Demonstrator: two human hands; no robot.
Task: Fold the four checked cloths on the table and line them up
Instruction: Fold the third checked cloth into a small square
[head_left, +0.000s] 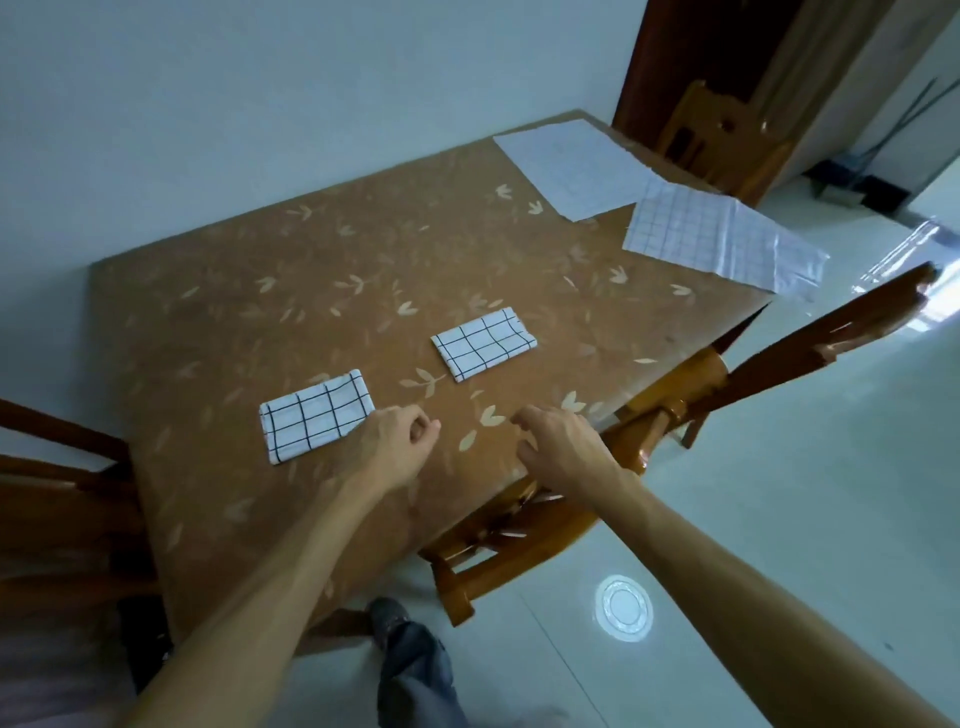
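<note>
Hands hovering over table (218, 291) near edge | left hand (390, 448) loosely curled, empty | right hand (558, 441) half-spread, empty | two folded cloths (317, 415) (484, 343) lying nearby | two flat cloths (576, 166) (722, 239) lying far right

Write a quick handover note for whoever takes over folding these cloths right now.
Left hand and right hand: both empty, above the table's near edge.
Done: two folded cloths, one near left, one mid-table, apart from each other.
Left: two unfolded cloths at the far right, one flat, one overhanging the edge. Fold both, then line up all four.
</note>
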